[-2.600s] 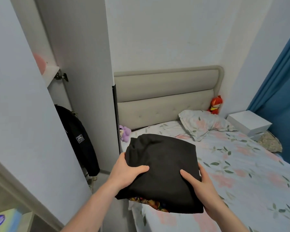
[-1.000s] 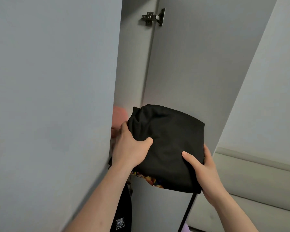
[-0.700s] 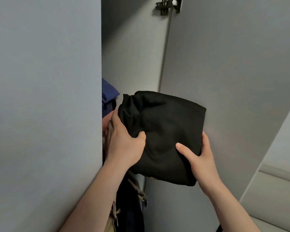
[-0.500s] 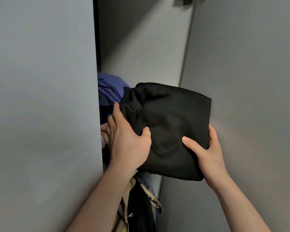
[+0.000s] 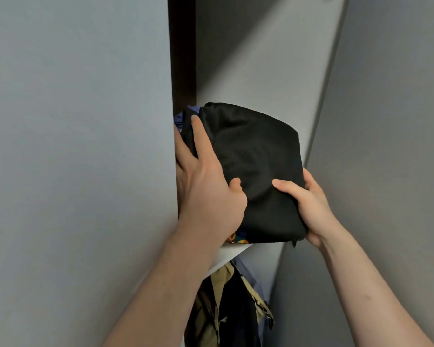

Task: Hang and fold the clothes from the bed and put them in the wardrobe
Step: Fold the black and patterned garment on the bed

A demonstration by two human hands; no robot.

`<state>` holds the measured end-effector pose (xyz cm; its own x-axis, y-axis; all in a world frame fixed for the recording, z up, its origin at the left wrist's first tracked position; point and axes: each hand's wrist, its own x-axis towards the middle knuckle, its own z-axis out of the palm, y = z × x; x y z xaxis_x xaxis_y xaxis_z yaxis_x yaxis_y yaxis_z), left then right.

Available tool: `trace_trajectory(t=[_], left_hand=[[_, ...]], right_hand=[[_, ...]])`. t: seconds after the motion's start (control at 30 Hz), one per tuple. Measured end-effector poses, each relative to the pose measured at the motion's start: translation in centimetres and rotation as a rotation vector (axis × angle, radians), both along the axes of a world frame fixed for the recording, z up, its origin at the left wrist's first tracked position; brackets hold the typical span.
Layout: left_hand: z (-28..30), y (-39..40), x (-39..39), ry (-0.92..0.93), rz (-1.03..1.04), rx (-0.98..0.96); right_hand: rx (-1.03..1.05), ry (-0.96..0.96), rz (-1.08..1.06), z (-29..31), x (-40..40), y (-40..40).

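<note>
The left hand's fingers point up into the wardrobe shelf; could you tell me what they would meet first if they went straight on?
Probably the blue clothes already on the shelf, just past the left hand; depth there is unclear.

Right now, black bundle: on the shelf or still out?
Partly on. The black bundle sits over the white shelf, and both the left hand and right hand grip it.

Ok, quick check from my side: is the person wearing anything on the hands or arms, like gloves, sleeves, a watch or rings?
Nothing shows. The left hand and right hand are bare, with no gloves, and no rings on the fingers in view. Both forearms are uncovered down to the frame's bottom edge: no sleeves, watch or bands visible.
</note>
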<state>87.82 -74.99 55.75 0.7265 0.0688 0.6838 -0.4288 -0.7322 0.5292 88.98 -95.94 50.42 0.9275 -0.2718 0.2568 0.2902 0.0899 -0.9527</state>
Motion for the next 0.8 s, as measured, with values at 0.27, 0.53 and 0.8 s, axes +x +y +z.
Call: trace_trajectory(t=[0.27,0.53,0.8], left_hand=[[-2.1,0.2,-0.7,0.073,-0.023,0.35],[-4.3,0.7,-1.4,0.136,-0.049,0.368],[-6.6,0.3,0.0,0.349,0.066,0.456]], right_hand=[[-0.258,0.124,0.116,0.1,2.1,4.3],[-0.325,0.162,0.225,2.1,4.5,7.1],[-0.502,0.326,0.479,1.0,8.3,6.9]])
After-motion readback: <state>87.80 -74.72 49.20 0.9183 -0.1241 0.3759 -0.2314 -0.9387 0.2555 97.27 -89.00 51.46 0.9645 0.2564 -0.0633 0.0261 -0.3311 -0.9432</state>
